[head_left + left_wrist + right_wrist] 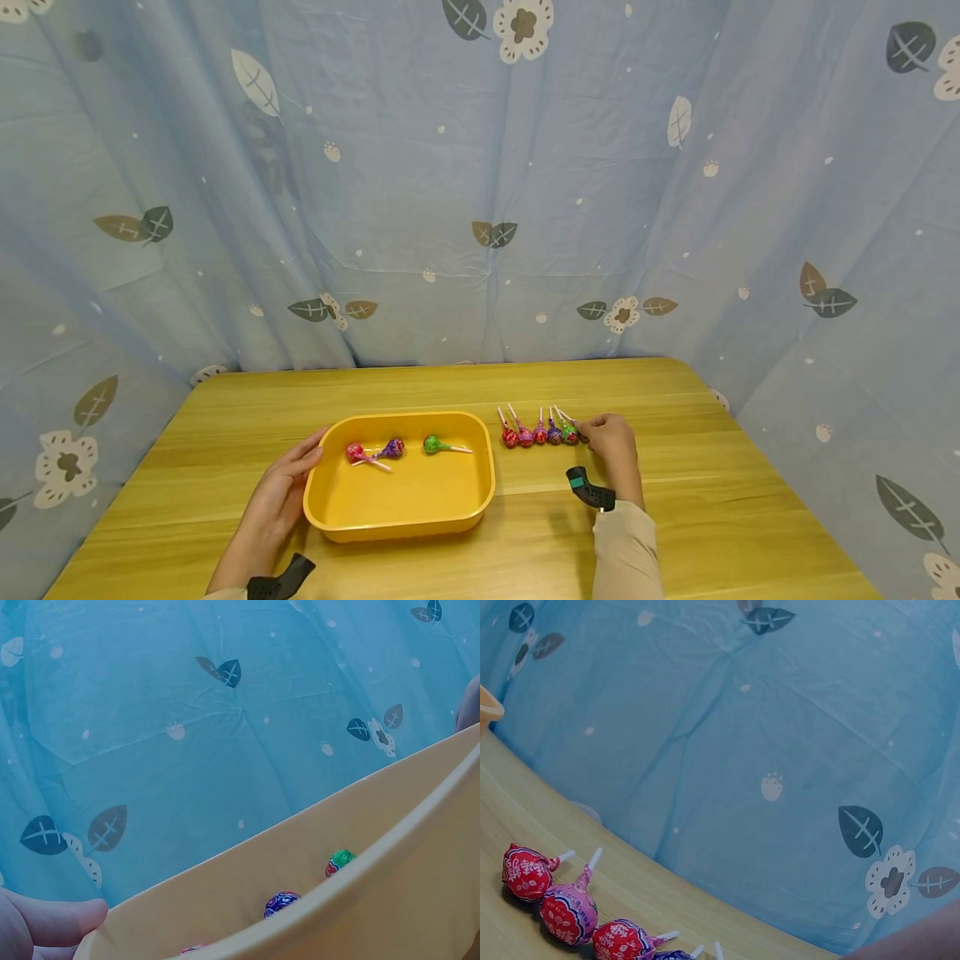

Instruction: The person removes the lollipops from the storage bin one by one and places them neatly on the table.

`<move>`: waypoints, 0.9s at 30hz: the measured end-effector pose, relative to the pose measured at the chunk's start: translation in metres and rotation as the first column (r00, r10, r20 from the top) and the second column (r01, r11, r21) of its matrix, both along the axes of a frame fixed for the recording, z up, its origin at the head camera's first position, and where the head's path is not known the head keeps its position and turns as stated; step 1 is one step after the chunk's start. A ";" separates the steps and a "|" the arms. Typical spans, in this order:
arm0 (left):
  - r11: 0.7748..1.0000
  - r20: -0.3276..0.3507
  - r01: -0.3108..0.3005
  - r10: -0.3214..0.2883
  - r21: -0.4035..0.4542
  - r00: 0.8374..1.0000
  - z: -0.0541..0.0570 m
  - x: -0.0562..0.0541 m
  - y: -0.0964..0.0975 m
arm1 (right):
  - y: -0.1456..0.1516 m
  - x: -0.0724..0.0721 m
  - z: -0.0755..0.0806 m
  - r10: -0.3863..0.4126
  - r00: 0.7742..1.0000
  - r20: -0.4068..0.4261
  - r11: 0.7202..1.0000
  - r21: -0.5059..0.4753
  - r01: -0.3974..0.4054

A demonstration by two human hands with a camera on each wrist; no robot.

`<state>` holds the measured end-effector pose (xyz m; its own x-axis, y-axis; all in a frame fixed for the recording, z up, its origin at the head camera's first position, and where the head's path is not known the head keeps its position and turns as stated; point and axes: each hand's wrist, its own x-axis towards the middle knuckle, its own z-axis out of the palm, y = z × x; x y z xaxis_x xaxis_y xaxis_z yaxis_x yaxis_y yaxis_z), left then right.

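Touching the yellow plastic tray's (405, 492) left side, our left hand (272, 493) is straight-fingered; three lollipops (432, 445) lie inside. Right of the tray, our right hand (611, 440) pinches another lollipop (583, 437) beside five lined-up lollipops (540, 437).

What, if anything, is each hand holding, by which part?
Left hand: yellow tray, by its left rim. Right hand: at the end lollipop, hold unclear.
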<state>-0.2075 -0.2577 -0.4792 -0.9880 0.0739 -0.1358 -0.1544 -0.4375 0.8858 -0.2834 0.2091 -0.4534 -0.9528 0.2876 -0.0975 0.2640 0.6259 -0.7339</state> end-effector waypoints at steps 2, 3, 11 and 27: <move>1.000 -0.004 0.002 -0.002 0.002 1.000 0.000 0.000 0.000 | 0.000 0.000 0.000 -0.002 1.000 0.001 1.000 0.002 0.002; 1.000 -0.007 0.003 -0.003 0.004 1.000 0.001 0.000 0.000 | 0.000 0.000 0.000 -0.004 1.000 0.001 1.000 0.006 0.004; 1.000 0.009 0.003 -0.003 0.022 1.000 0.005 0.002 0.003 | 0.001 0.000 0.000 -0.001 1.000 0.011 1.000 0.021 0.001; 1.000 0.034 -0.022 0.023 -0.020 0.999 0.002 0.000 0.002 | -0.001 0.000 0.006 0.000 0.999 -0.051 1.000 0.005 0.001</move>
<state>-0.2076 -0.2562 -0.4771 -0.9842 0.0487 -0.1705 -0.1749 -0.4241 0.8885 -0.2835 0.2085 -0.4471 -0.9564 0.2883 -0.0473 0.2266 0.6295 -0.7432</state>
